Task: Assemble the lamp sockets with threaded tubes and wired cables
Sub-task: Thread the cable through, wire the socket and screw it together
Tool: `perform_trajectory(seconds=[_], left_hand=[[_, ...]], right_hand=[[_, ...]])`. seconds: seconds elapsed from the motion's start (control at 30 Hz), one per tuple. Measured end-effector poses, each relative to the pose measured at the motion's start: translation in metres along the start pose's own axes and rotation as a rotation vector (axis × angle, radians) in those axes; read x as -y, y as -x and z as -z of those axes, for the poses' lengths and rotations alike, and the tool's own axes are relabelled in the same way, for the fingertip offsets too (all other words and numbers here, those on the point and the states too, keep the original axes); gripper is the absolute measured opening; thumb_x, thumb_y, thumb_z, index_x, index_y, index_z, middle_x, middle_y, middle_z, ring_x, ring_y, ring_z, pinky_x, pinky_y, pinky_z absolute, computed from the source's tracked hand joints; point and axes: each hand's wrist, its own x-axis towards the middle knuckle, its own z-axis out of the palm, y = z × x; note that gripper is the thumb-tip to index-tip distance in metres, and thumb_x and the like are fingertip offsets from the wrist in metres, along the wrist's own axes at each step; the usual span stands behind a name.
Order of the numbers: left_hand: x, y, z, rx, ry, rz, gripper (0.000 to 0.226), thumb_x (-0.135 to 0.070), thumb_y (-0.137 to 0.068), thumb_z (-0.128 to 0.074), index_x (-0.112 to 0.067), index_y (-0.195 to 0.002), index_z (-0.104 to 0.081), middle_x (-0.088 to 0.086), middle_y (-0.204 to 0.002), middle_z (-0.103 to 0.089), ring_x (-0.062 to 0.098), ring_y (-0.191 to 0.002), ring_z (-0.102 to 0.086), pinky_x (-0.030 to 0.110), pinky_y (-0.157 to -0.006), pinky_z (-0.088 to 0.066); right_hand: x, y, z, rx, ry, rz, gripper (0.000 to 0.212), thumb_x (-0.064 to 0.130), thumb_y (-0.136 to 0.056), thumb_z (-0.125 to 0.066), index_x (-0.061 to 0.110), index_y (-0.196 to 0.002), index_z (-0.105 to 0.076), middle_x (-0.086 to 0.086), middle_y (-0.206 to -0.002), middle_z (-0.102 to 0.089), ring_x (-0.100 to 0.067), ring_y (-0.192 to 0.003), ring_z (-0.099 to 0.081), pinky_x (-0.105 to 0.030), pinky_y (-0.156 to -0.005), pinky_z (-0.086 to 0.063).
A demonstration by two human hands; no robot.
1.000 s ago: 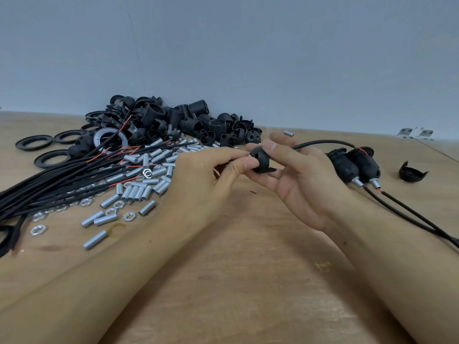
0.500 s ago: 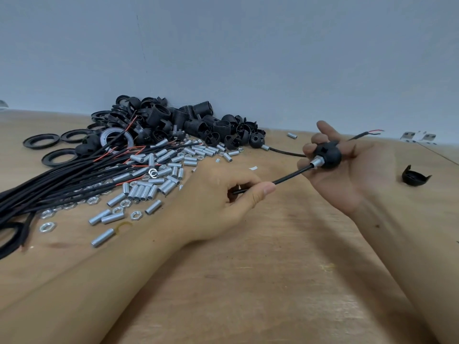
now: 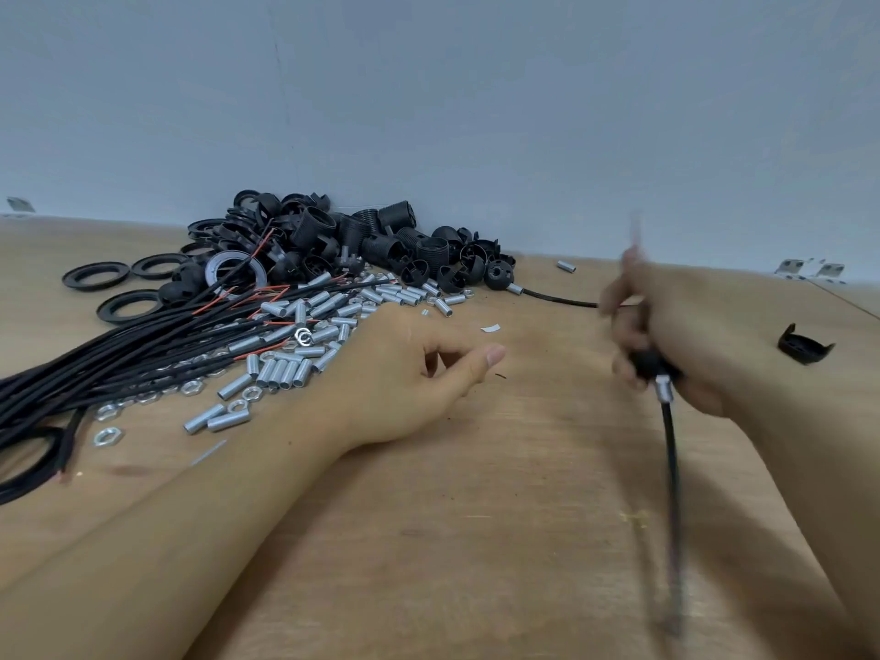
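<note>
Above the counter (image 3: 428, 540), the right hand (image 3: 676, 335) grips the socket cap (image 3: 646, 363) with threaded tube (image 3: 663, 390) and cable (image 3: 670, 473) hanging — blurred. Left hand (image 3: 405, 369) rests relaxed, empty. Set this assembly aside gently — avoid snagging.

Two bare forearms reach in from the bottom edge, with no sleeves, gloves, watch or rings showing; the left hand (image 3: 409, 373) is sharp, short thumbnail visible, while the right hand (image 3: 666, 335) is smeared by motion blur
</note>
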Motion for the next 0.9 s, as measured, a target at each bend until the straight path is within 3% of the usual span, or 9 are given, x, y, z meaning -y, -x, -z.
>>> perform_trajectory(seconds=[0.1, 0.23, 0.37, 0.47, 0.57, 0.63, 0.73, 0.83, 0.9], left_hand=[[0.008, 0.0, 0.001, -0.016, -0.041, 0.05, 0.037, -0.033, -0.095, -0.06, -0.011, -0.066, -0.069, -0.001, -0.06, -0.065, 0.018, -0.051, -0.06, 0.027, -0.053, -0.047], [0.01, -0.002, 0.002, -0.012, -0.111, 0.089, 0.039, -0.043, -0.092, -0.056, -0.013, -0.071, -0.072, -0.002, -0.061, -0.066, 0.013, -0.052, -0.059, 0.029, -0.056, -0.047], [0.004, -0.001, 0.003, 0.031, -0.195, 0.088, 0.023, -0.043, -0.088, -0.059, -0.029, -0.073, -0.07, -0.019, -0.063, -0.063, 0.0, -0.057, -0.054, 0.017, -0.058, -0.04], [0.006, -0.01, 0.008, -0.062, -0.204, 0.143, 0.022, -0.039, -0.089, -0.062, -0.024, -0.08, -0.075, -0.014, -0.069, -0.066, 0.003, -0.06, -0.055, 0.019, -0.06, -0.04], [0.019, -0.043, 0.02, -0.163, -0.284, 0.222, 0.013, -0.03, -0.092, -0.063, -0.024, -0.087, -0.074, -0.019, -0.076, -0.066, -0.007, -0.071, -0.057, 0.007, -0.067, -0.04], [0.033, -0.074, 0.025, -0.14, -0.377, 0.284, 0.018, -0.029, -0.093, -0.06, -0.019, -0.104, -0.071, -0.01, -0.095, -0.069, 0.0, -0.086, -0.059, 0.02, -0.083, -0.048], [0.055, -0.118, 0.02, 0.073, -0.573, 0.369, 0.037, -0.025, -0.097, -0.053, -0.01, -0.13, -0.056, 0.011, -0.125, -0.062, 0.028, -0.118, -0.053, 0.035, -0.098, -0.043], [0.072, -0.142, 0.013, 0.284, -0.704, 0.422, 0.047, -0.022, -0.097, -0.053, -0.018, -0.143, -0.047, 0.013, -0.14, -0.054, 0.033, -0.129, -0.047, 0.044, -0.106, -0.042], [0.078, -0.148, 0.012, 0.264, -0.73, 0.417, 0.045, -0.021, -0.094, -0.061, -0.018, -0.138, -0.052, 0.012, -0.138, -0.055, 0.032, -0.127, -0.048, 0.042, -0.104, -0.042]], right_hand=[[-0.011, 0.01, -0.017, 0.188, 0.603, 0.094, 0.064, 0.062, -0.099, -0.02, 0.013, -0.082, -0.058, -0.005, -0.038, -0.049, -0.02, -0.03, -0.047, -0.021, -0.04, -0.035], [-0.019, 0.011, -0.032, 0.107, 0.819, 0.465, 0.051, 0.05, -0.102, -0.026, 0.023, -0.083, -0.064, 0.01, -0.046, -0.06, -0.013, -0.051, -0.06, -0.03, -0.062, -0.045], [-0.028, 0.015, -0.046, 0.085, 0.562, 0.513, 0.019, 0.033, -0.103, -0.038, 0.031, -0.111, -0.056, 0.012, -0.059, -0.06, -0.01, -0.056, -0.062, -0.027, -0.064, -0.047], [-0.03, 0.016, -0.053, 0.12, 0.507, 0.593, 0.019, 0.018, -0.102, -0.044, 0.025, -0.111, -0.06, 0.01, -0.072, -0.064, 0.003, -0.064, -0.059, -0.011, -0.062, -0.04], [-0.032, 0.016, -0.057, 0.167, 0.446, 0.618, 0.021, 0.011, -0.101, -0.047, 0.023, -0.115, -0.057, 0.006, -0.074, -0.065, 0.004, -0.06, -0.052, -0.009, -0.061, -0.037], [-0.032, 0.017, -0.058, 0.192, 0.34, 0.614, 0.015, 0.017, -0.101, -0.049, 0.026, -0.112, -0.055, 0.009, -0.059, -0.053, -0.003, -0.052, -0.045, -0.012, -0.054, -0.035], [-0.03, 0.018, -0.056, 0.15, 0.256, 0.644, 0.009, 0.021, -0.1, -0.052, 0.025, -0.096, -0.059, 0.009, -0.054, -0.043, -0.005, -0.047, -0.038, -0.01, -0.047, -0.031], [-0.028, 0.018, -0.056, 0.055, 0.201, 0.633, 0.014, 0.024, -0.097, -0.058, 0.031, -0.085, -0.062, 0.012, -0.056, -0.054, -0.011, -0.047, -0.048, -0.025, -0.048, -0.043], [-0.027, 0.019, -0.056, 0.046, 0.114, 0.598, 0.018, 0.022, -0.097, -0.058, 0.033, -0.084, -0.064, 0.008, -0.063, -0.06, -0.014, -0.046, -0.051, -0.029, -0.046, -0.045]])
